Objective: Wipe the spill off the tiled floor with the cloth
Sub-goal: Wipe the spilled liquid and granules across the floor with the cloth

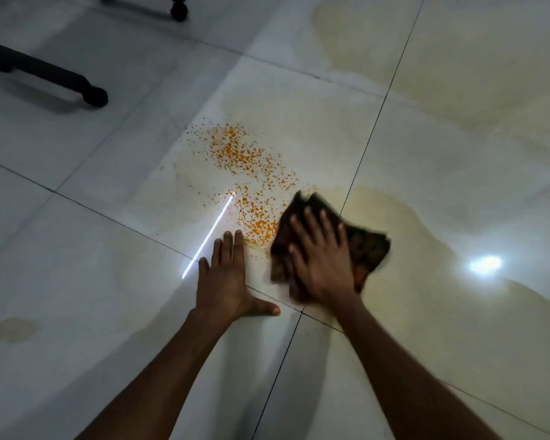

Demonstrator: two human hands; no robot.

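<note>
An orange speckled spill (251, 173) spreads across a white floor tile, running from the upper left down toward my hands. A dark brown cloth (367, 246) lies flat on the floor at the spill's lower right end. My right hand (321, 258) presses on the cloth with its fingers spread and straight; the cloth looks blurred. My left hand (227, 277) rests flat on the tile just left of the cloth, fingers straight, fingertips at the edge of the orange droplets.
Glossy tiled floor (77, 312) with dark grout lines and bright light reflections. Pale yellowish smear patches lie to the right and far back. A small brownish stain (15, 328) sits at the left. Black chair legs with castors (92, 95) stand at the top left.
</note>
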